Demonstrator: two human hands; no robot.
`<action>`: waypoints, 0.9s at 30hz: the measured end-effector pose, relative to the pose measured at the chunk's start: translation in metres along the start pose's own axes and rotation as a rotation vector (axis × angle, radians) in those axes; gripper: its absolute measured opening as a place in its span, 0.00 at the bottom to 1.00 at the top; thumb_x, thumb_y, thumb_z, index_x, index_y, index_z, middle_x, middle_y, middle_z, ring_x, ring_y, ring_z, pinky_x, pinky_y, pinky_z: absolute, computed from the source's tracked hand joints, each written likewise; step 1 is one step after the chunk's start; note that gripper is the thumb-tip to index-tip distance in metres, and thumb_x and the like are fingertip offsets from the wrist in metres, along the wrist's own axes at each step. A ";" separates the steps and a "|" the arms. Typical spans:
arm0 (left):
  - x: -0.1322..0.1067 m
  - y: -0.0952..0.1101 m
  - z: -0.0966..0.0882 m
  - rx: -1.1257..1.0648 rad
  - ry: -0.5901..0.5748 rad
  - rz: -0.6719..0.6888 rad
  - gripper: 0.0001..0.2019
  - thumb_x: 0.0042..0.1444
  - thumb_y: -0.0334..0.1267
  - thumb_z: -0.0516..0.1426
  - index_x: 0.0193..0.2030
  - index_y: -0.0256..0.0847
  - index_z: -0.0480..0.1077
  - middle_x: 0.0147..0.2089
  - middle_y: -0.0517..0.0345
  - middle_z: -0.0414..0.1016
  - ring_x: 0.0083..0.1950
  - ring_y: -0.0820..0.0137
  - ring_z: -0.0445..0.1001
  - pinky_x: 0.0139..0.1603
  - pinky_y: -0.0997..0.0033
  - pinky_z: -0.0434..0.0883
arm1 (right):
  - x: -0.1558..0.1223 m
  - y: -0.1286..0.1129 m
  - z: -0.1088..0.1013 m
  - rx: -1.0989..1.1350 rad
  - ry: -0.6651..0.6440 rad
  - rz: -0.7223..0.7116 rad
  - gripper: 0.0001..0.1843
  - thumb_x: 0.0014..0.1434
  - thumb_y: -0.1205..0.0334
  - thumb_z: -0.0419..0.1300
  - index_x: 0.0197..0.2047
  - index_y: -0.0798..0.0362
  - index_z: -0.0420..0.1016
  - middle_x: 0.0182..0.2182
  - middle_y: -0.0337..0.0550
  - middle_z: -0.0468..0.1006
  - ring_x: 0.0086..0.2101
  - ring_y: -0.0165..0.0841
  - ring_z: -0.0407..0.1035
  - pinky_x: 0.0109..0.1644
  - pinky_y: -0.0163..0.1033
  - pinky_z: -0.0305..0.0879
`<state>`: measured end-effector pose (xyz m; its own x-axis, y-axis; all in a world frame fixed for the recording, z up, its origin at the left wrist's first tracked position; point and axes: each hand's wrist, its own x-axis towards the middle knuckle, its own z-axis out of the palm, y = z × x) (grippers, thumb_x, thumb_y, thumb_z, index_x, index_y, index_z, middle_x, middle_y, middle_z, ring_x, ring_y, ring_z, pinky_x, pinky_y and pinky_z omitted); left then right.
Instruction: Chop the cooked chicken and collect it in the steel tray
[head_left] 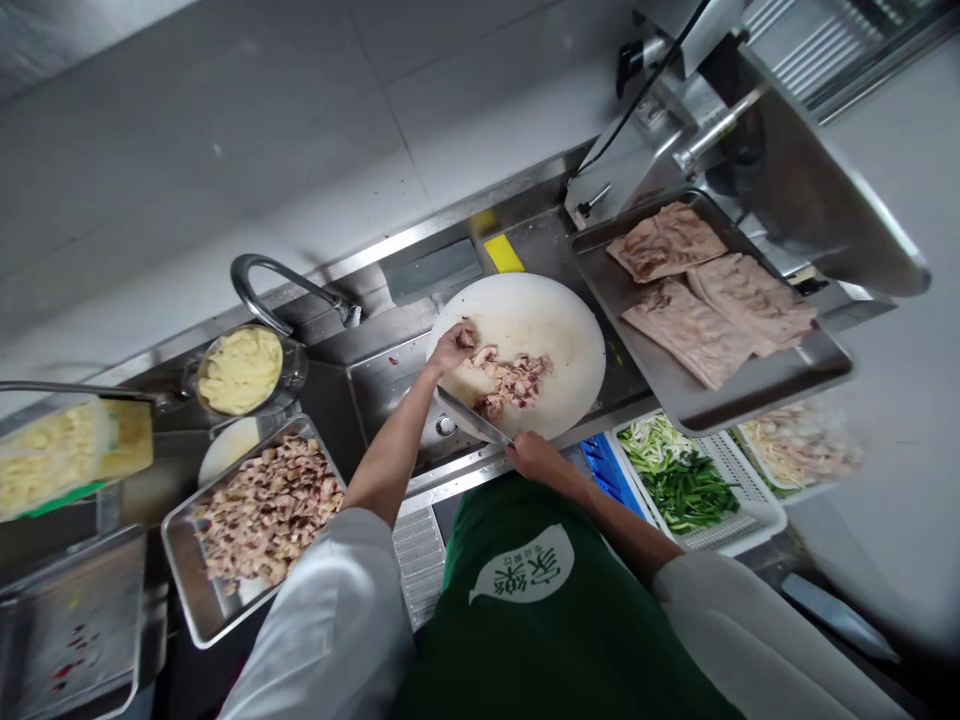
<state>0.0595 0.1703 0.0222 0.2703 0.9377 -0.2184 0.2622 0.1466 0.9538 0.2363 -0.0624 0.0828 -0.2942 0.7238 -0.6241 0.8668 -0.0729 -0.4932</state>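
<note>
My right hand (534,457) is closed round the handle of a knife (474,418), whose blade points left along the near edge of a round white cutting board (574,390). At the board's left side, my left hand (452,348) has its fingers closed on a small piece of meat (468,337). Chopped meat (517,380) lies in a loose heap on the board, just right of my left hand and beyond the blade. The board rests across a steel sink (375,385).
A tray of chopped meat (262,505) stands at left, near a bowl of pale yellow food (240,370) and a faucet (259,265). On the right, a tray (690,400) bears large meat slabs (697,330), above a basket of cut greens (686,490). A yellow block (503,254) lies behind the board.
</note>
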 end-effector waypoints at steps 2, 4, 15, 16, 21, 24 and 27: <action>-0.003 0.000 -0.009 -0.067 -0.006 -0.046 0.19 0.37 0.28 0.66 0.38 0.40 0.67 0.29 0.67 0.70 0.28 0.76 0.66 0.31 0.77 0.64 | -0.001 0.004 -0.001 0.015 0.006 0.009 0.19 0.71 0.59 0.52 0.49 0.64 0.79 0.47 0.62 0.81 0.49 0.44 0.76 0.50 0.37 0.65; -0.007 -0.001 -0.020 -0.108 0.033 -0.058 0.19 0.38 0.29 0.66 0.37 0.40 0.65 0.30 0.67 0.71 0.28 0.77 0.67 0.30 0.77 0.64 | -0.003 0.010 -0.003 0.033 0.009 0.036 0.19 0.71 0.59 0.52 0.48 0.63 0.80 0.46 0.62 0.82 0.48 0.43 0.77 0.49 0.36 0.65; -0.127 -0.038 -0.004 0.099 0.412 0.124 0.08 0.47 0.33 0.64 0.35 0.40 0.72 0.35 0.59 0.72 0.36 0.72 0.70 0.40 0.71 0.69 | -0.010 0.053 -0.020 0.029 0.143 0.251 0.20 0.71 0.58 0.51 0.47 0.63 0.79 0.45 0.62 0.82 0.48 0.43 0.76 0.47 0.37 0.62; -0.141 -0.042 0.002 0.166 0.421 0.168 0.06 0.49 0.34 0.64 0.35 0.41 0.74 0.37 0.57 0.72 0.39 0.70 0.72 0.43 0.68 0.70 | -0.009 0.054 -0.022 0.022 0.158 0.254 0.19 0.71 0.58 0.51 0.48 0.62 0.78 0.45 0.61 0.82 0.48 0.43 0.76 0.46 0.37 0.61; -0.180 -0.059 0.018 0.235 0.594 0.232 0.06 0.52 0.36 0.64 0.37 0.41 0.77 0.46 0.50 0.69 0.50 0.63 0.72 0.53 0.61 0.72 | -0.011 0.048 -0.037 -0.066 0.178 0.211 0.18 0.72 0.61 0.49 0.47 0.61 0.78 0.43 0.58 0.82 0.46 0.41 0.76 0.46 0.36 0.61; -0.184 -0.066 0.019 0.165 0.656 0.183 0.07 0.51 0.37 0.65 0.38 0.41 0.78 0.46 0.51 0.66 0.49 0.65 0.73 0.51 0.62 0.74 | -0.004 0.027 -0.061 -0.154 0.254 0.147 0.19 0.72 0.60 0.48 0.45 0.61 0.78 0.42 0.59 0.82 0.45 0.42 0.76 0.45 0.37 0.61; -0.185 -0.072 0.019 0.104 0.666 0.153 0.07 0.50 0.36 0.65 0.37 0.42 0.78 0.46 0.52 0.66 0.48 0.66 0.72 0.50 0.64 0.75 | 0.016 -0.009 -0.095 -0.200 0.429 0.033 0.21 0.72 0.58 0.46 0.47 0.61 0.77 0.42 0.60 0.82 0.43 0.44 0.76 0.45 0.38 0.62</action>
<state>0.0079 -0.0200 -0.0098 -0.3068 0.9439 0.1220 0.3628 -0.0025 0.9319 0.2621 0.0148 0.1344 -0.1088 0.9445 -0.3100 0.9458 0.0023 -0.3249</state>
